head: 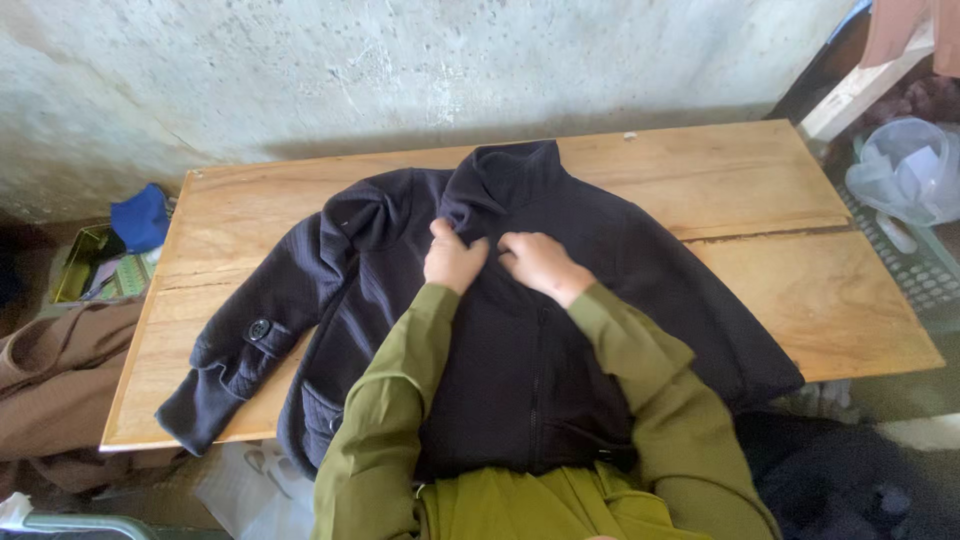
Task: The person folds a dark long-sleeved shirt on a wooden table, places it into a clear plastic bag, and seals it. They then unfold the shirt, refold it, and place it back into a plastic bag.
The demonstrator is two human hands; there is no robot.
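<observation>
Dark jacket (520, 330) flat on table (780, 270), collar toward wall, lengthwise away.

Wooden table (780, 290), brown cloth (55, 385), clear plastic container (905, 165); blue cloth (140, 217)

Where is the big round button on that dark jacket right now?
In the head view, the button sits on the cuff of the jacket's outstretched sleeve, at the picture's left, on the wooden table.
</observation>
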